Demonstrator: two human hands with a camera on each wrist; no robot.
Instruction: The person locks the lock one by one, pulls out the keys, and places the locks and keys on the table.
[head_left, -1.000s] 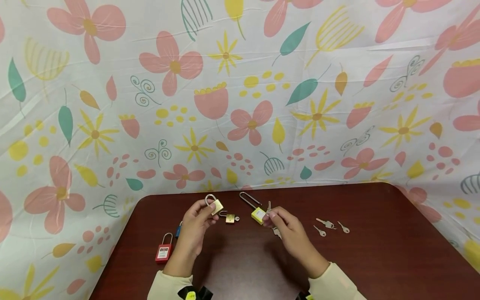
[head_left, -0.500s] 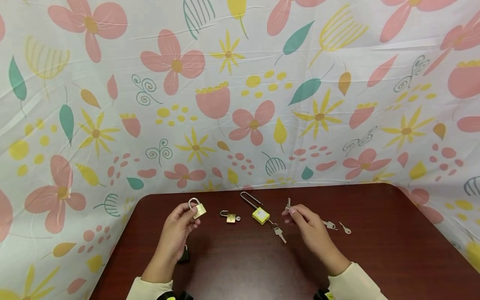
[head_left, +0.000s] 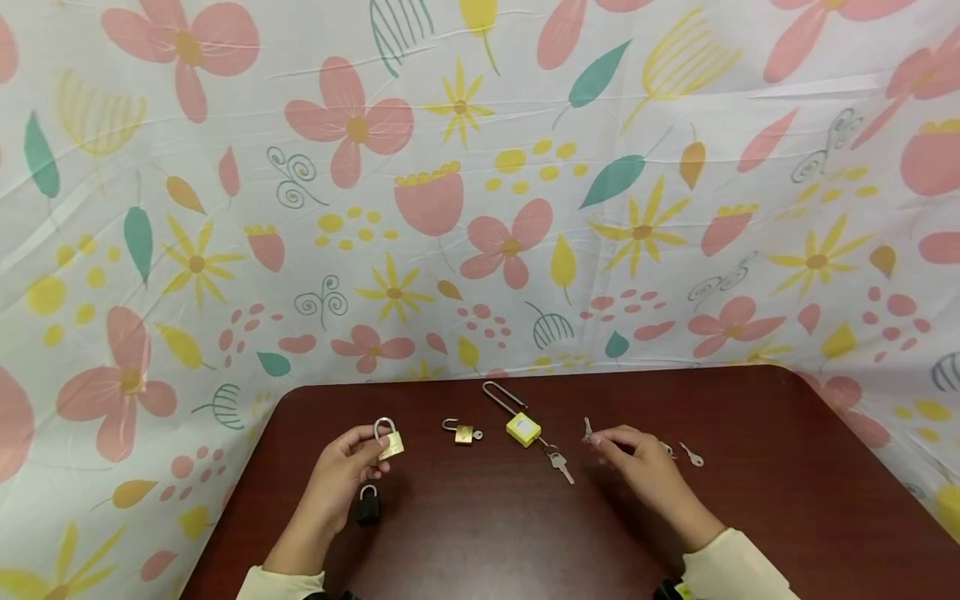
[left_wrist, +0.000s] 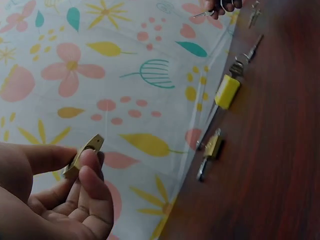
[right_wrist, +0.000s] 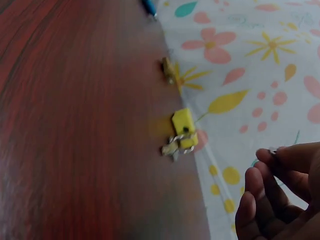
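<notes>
In the head view, my left hand (head_left: 337,475) pinches a small brass padlock (head_left: 392,446) between thumb and fingers, its shackle upward, above the left of the table. The left wrist view shows the brass body (left_wrist: 94,144) edge-on, partly covered by fingertips. My right hand (head_left: 641,462) pinches a small key (head_left: 588,427), blade upward, over the table's right half; the fingers cover most of it in the right wrist view. Between the hands lie a second brass padlock (head_left: 464,435), shackle open and key in it, and a yellow padlock (head_left: 523,428) with a long open shackle and keys (head_left: 559,465) attached.
A black padlock (head_left: 367,508) stands below my left hand. Past my right hand lies a loose key (head_left: 692,455), with other key metal partly hidden beside it. The dark red table (head_left: 480,525) ends at a flowered cloth (head_left: 480,217). A blue object (right_wrist: 149,7) shows in the right wrist view.
My hands have drawn apart: the left went left and slightly down with the brass padlock, the right went right with the key. The black padlock came into sight; the red and blue ones became hidden.
</notes>
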